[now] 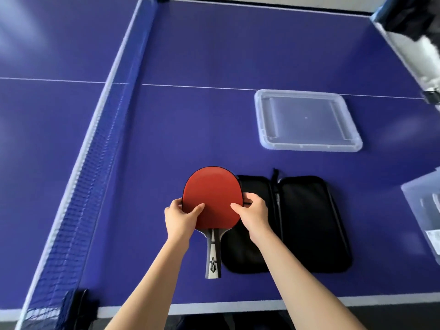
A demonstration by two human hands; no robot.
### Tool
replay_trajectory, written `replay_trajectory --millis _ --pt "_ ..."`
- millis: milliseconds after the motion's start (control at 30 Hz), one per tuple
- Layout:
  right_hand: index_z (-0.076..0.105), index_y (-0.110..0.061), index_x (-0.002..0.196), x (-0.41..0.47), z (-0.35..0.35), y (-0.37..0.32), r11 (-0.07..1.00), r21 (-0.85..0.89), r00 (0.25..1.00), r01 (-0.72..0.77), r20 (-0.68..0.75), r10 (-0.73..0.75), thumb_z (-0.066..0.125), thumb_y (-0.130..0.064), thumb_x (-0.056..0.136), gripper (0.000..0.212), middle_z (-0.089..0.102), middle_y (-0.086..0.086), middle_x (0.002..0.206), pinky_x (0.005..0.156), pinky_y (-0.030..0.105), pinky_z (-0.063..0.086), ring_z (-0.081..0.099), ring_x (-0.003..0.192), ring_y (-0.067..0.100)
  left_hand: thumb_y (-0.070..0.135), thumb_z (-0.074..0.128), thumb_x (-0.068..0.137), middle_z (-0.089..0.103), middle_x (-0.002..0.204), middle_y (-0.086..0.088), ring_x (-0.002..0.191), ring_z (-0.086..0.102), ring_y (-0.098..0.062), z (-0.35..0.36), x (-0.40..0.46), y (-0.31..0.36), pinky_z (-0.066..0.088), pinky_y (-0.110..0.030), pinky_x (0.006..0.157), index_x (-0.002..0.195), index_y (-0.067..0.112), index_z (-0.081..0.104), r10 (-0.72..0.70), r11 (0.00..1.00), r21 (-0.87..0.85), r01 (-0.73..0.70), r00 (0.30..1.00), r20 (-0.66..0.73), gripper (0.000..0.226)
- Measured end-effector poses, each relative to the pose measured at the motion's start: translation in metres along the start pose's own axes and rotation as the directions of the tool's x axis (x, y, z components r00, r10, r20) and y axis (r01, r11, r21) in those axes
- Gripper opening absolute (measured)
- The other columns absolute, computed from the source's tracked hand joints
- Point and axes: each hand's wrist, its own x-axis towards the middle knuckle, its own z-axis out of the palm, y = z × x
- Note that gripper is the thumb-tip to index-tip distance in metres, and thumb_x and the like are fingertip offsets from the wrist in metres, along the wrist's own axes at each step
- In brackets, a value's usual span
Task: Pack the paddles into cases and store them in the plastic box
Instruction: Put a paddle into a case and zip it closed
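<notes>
A red-faced paddle [212, 189] with a grey and black handle is held above the blue table, handle pointing toward me. My left hand [181, 217] grips the blade's left edge, and my right hand [253, 214] grips its right edge. A black zip case [307, 222] lies unzipped and flat just right of the paddle, its left half partly under the blade. The clear plastic box [426, 210] shows only at the right edge of the view. Its clear lid [307, 120] lies flat farther back on the table.
The table-tennis net [95, 163] runs along the left, with its clamp [76, 303] at the near edge. The table's white front edge line [214, 308] is close to me. A black and white object [419, 32] sits at the far right corner.
</notes>
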Motion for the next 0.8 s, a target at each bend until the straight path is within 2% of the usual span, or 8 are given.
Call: replay_trajectory --millis 167,333,433,500,567,800 --pt "0.064 -0.025 0.086 0.021 -0.088 0.021 1.000 0.004 0.996 0.006 -0.086 -0.006 0.073 -0.008 0.077 0.022 0.064 -0.012 0.078 0.067 0.017 0.046 0.061 0.074 0.002 0.034 0.081 0.073 0.051 0.123 -0.007 0.105 0.058 -0.024 0.087 -0.036 0.017 0.051 -0.043 0.093 0.128 0.012 0.053 0.038 0.998 0.054 -0.041 0.998 0.043 0.065" --pt "0.067 -0.022 0.093 0.044 -0.167 0.047 0.999 -0.001 0.991 -0.038 -0.125 0.037 0.072 -0.007 0.078 0.022 0.066 -0.009 0.082 0.077 0.025 0.050 0.064 0.082 0.012 0.035 0.081 0.073 0.044 0.119 -0.006 0.111 0.053 -0.027 0.171 -0.070 0.022 0.047 -0.043 0.097 0.124 0.012 0.054 0.040 0.994 0.101 -0.045 0.998 0.056 0.062" --pt "0.068 -0.018 0.102 0.061 -0.205 0.062 0.998 -0.016 0.991 -0.064 -0.118 0.062 0.072 -0.010 0.079 0.024 0.066 -0.006 0.087 0.075 0.027 0.050 0.063 0.085 0.014 0.036 0.081 0.073 0.044 0.119 -0.006 0.111 0.054 -0.028 0.212 -0.083 0.021 0.047 -0.040 0.096 0.124 0.012 0.055 0.029 0.991 0.128 -0.036 0.998 0.057 0.062" --pt "0.068 -0.019 0.101 0.073 -0.226 0.069 0.997 -0.035 0.991 -0.074 -0.112 0.070 0.072 -0.012 0.080 0.023 0.067 -0.002 0.092 0.073 0.027 0.049 0.063 0.085 0.016 0.038 0.080 0.073 0.045 0.120 -0.007 0.113 0.053 -0.028 0.236 -0.089 0.020 0.047 -0.039 0.096 0.124 0.012 0.055 0.022 0.988 0.151 -0.029 0.999 0.048 0.063" --pt "0.068 -0.021 0.098 0.085 -0.240 0.075 0.995 -0.054 0.991 -0.083 -0.108 0.076 0.072 -0.012 0.079 0.021 0.068 0.001 0.097 0.073 0.026 0.048 0.062 0.084 0.015 0.039 0.080 0.072 0.046 0.121 -0.008 0.113 0.054 -0.028 0.255 -0.093 0.018 0.047 -0.039 0.096 0.125 0.011 0.055 0.013 0.985 0.173 -0.020 0.999 0.038 0.065" --pt "0.063 -0.008 0.118 0.112 -0.253 0.085 0.984 -0.163 0.995 -0.072 -0.086 0.058 0.072 -0.014 0.080 0.039 0.064 0.005 0.109 0.078 0.025 0.044 0.058 0.094 0.018 0.042 0.079 0.073 0.046 0.123 -0.008 0.111 0.055 -0.027 0.283 -0.090 0.015 0.046 -0.035 0.088 0.127 0.011 0.054 -0.024 0.973 0.231 0.024 1.000 -0.006 0.067"
